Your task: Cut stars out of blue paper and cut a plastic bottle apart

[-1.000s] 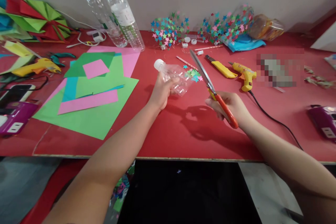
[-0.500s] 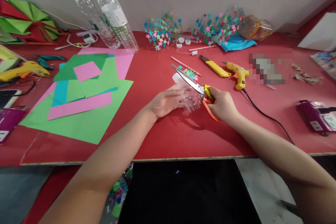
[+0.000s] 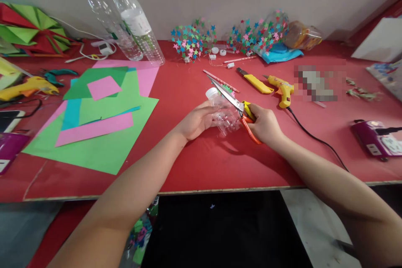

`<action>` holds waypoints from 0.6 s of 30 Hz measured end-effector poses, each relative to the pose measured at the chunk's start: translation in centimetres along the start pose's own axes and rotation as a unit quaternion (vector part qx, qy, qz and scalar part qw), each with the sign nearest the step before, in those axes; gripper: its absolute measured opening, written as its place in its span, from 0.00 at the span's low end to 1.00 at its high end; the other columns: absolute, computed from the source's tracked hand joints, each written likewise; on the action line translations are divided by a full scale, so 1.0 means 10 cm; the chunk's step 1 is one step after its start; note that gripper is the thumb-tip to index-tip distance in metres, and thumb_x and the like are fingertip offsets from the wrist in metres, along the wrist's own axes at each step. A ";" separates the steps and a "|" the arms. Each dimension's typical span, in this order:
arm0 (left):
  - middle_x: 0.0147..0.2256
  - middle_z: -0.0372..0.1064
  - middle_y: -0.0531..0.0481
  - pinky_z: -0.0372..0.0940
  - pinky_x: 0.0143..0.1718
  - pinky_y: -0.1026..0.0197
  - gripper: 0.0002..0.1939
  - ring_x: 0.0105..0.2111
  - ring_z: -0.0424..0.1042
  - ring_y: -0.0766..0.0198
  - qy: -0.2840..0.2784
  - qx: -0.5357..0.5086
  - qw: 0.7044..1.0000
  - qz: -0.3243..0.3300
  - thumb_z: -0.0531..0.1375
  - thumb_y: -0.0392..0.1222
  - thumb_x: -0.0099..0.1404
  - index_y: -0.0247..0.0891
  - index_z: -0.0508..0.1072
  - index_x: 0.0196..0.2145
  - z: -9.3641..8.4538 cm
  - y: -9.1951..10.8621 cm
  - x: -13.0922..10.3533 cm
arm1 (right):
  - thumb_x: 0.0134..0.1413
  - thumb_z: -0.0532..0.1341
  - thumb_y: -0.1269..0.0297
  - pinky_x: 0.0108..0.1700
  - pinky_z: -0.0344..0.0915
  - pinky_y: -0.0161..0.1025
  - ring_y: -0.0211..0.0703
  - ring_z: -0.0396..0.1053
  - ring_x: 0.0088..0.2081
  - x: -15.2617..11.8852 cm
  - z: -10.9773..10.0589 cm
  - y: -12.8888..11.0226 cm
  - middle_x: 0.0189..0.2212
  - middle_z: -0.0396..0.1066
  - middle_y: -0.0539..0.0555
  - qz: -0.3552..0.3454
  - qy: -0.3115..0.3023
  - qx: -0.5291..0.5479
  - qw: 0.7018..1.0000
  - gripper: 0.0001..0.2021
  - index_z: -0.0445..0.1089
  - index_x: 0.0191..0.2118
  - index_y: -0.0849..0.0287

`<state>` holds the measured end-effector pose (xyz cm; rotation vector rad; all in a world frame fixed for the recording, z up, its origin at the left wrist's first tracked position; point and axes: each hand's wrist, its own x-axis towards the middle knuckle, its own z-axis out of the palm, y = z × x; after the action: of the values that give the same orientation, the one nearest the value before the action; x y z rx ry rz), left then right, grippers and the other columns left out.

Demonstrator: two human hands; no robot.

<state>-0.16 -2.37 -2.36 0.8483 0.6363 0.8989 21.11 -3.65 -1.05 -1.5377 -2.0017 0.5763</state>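
Observation:
My left hand (image 3: pixel 198 120) is closed on a clear plastic bottle piece (image 3: pixel 225 117) with a white cap (image 3: pixel 212 92); its wide end looks cut into strips. In my right hand (image 3: pixel 266 124) are scissors (image 3: pixel 231 99) with yellow and orange handles. Their blades point up and left and pass over the bottle piece from my view. Whether the blades touch the plastic I cannot tell. Small paper stars (image 3: pixel 226 88) lie just behind the blades, partly hidden. A thin pink-striped stick (image 3: pixel 217 78) rests beside them on the red table (image 3: pixel 194 167).
Behind my hands are a yellow box cutter (image 3: pixel 256 82), a glue gun (image 3: pixel 281 89) with its cord, and star-covered clear decorations (image 3: pixel 193 42). Coloured paper sheets (image 3: pixel 125 142) lie left, with plastic bottles (image 3: pixel 138 25) beyond. A purple power strip (image 3: pixel 375 140) sits right.
The bottle piece has turned slightly in my left hand, so its white cap shows more clearly. The scissors stay nearly in place. The whole view has shifted a little.

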 end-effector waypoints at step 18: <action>0.36 0.76 0.47 0.72 0.36 0.57 0.17 0.38 0.77 0.55 0.110 0.081 0.990 0.045 0.69 0.45 0.52 0.41 0.70 0.39 0.09 -0.16 0.04 | 0.44 0.57 0.58 0.28 0.46 0.36 0.36 0.47 0.23 -0.08 0.09 -0.08 0.20 0.54 0.46 -0.054 -0.065 -0.034 0.996 0.10 0.53 0.27 0.54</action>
<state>1.34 -2.89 -3.28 0.9362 0.8776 1.0428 20.10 -4.66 -1.33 -1.4533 -2.2076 0.5837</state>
